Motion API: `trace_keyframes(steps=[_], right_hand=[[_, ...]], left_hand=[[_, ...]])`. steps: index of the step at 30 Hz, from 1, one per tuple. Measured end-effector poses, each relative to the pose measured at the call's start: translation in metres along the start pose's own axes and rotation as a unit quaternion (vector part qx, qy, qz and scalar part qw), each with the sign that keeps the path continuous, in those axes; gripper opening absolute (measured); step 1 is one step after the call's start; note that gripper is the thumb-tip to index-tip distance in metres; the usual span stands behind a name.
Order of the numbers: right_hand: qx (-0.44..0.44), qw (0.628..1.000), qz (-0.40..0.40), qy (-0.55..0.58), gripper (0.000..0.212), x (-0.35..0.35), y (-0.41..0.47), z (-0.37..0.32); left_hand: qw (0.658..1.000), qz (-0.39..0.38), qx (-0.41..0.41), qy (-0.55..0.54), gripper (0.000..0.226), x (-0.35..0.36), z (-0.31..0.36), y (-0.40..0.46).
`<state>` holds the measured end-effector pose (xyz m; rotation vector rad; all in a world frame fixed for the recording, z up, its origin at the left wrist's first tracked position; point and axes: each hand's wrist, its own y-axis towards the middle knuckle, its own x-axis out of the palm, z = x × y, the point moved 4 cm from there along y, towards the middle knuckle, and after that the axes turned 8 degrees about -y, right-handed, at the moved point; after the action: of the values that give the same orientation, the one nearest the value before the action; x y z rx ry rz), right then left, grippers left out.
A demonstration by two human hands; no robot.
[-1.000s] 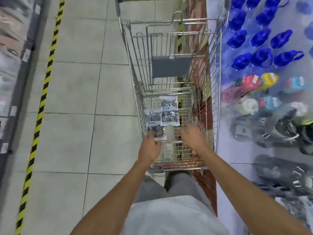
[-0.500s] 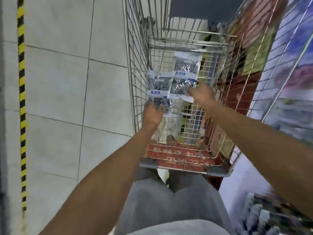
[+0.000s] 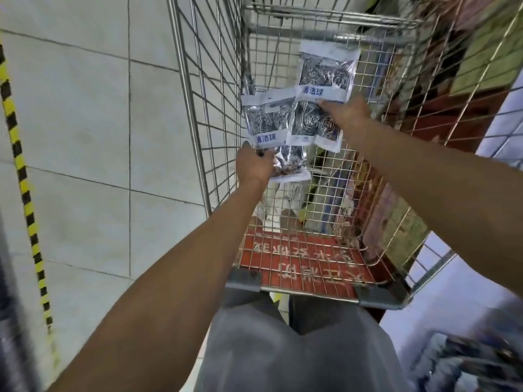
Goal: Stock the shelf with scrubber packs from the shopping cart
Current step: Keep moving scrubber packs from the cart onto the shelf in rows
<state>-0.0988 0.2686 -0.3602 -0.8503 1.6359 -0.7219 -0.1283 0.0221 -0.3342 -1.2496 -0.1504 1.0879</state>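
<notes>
Left grip (image 3: 254,166) curled round glossy clear-and-white steel-wool scrubber pack (image 3: 288,165), right grip (image 3: 345,113) pinching overlapped similar packs (image 3: 314,123), all low in wire-mesh shopping cart (image 3: 215,114), presumably gathering several per lift.

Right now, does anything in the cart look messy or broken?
Nothing looks broken or spilled. The scrubber packs lie crooked and overlapping on the shopping cart floor, each turned a different way. Left hand and right hand are reaching for them.
</notes>
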Motion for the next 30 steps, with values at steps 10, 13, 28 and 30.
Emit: trace_keyframes(steps=[10, 13, 28, 30], right_hand=[[0.007, 0.995, -0.043, 0.085, 0.055, -0.022, 0.011, 0.052], [-0.005, 0.994, -0.043, 0.101, 0.05, -0.028, 0.004, 0.064], [-0.03, 0.967, 0.01, 0.252, 0.061, -0.083, -0.169, 0.072], [-0.03, 0.964, 0.021, 0.265, 0.053, -0.091, -0.201, 0.07]], left_hand=[[0.999, 0.02, -0.027, 0.009, 0.049, 0.019, -0.01, 0.02], [0.997, -0.003, -0.058, -0.059, 0.05, 0.022, -0.011, 0.02], [0.967, -0.196, -0.022, -0.161, 0.064, -0.047, 0.063, -0.093], [0.968, -0.203, -0.008, -0.149, 0.081, -0.064, 0.064, -0.1]])
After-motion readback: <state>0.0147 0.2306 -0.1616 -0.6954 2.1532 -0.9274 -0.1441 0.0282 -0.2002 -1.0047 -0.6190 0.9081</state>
